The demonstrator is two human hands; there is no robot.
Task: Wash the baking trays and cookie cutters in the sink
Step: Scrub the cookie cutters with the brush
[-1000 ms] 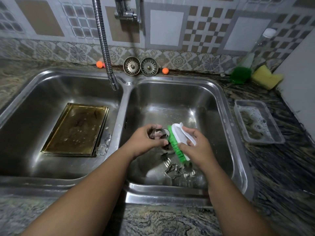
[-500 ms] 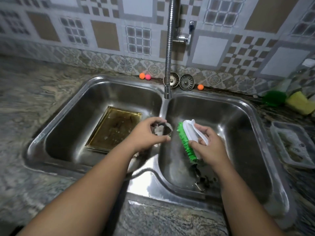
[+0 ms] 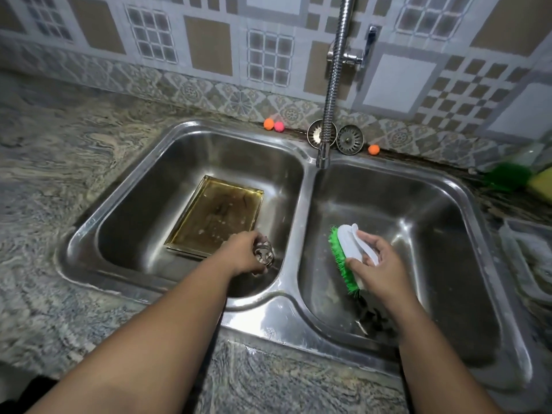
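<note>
Patterned tiles cover the wall (image 3: pixel 209 40) at the top of the frame, and below it a grey veined stone bench (image 3: pixel 44 174) carries a steel sink (image 3: pixel 294 222) with two basins. A flexible metal tap (image 3: pixel 334 85) hangs down from the top centre, and its end is over the divider between the basins.

In the left basin, a golden-brown baking tray (image 3: pixel 215 216) lies flat on the bottom, with some drops or foam on it. At its lower right corner, the left hand (image 3: pixel 242 255) grips a round metal cookie cutter (image 3: pixel 264 255) with curled fingers, low inside this basin and near the divider. Whether the cutter touches the basin floor I cannot tell.

In the right basin, the right hand (image 3: pixel 379 270) holds a brush (image 3: pixel 348 246) by its white handle, fingers closed around it. The green bristles point to the left. Under this wrist, on the basin floor, a dark pile of cutters (image 3: pixel 373 321) lies, too blurred to count.

On the back rim stand two round strainers (image 3: pixel 349 139), the left one partly behind the tap. An orange ball (image 3: pixel 268 123) and a pink ball (image 3: pixel 279 126) touch each other left of them; another small orange one (image 3: pixel 373 149) is on the right. At the right edge of the frame are a green scrubber (image 3: pixel 507 174) and a yellow sponge (image 3: pixel 542 186), both blurred.
</note>
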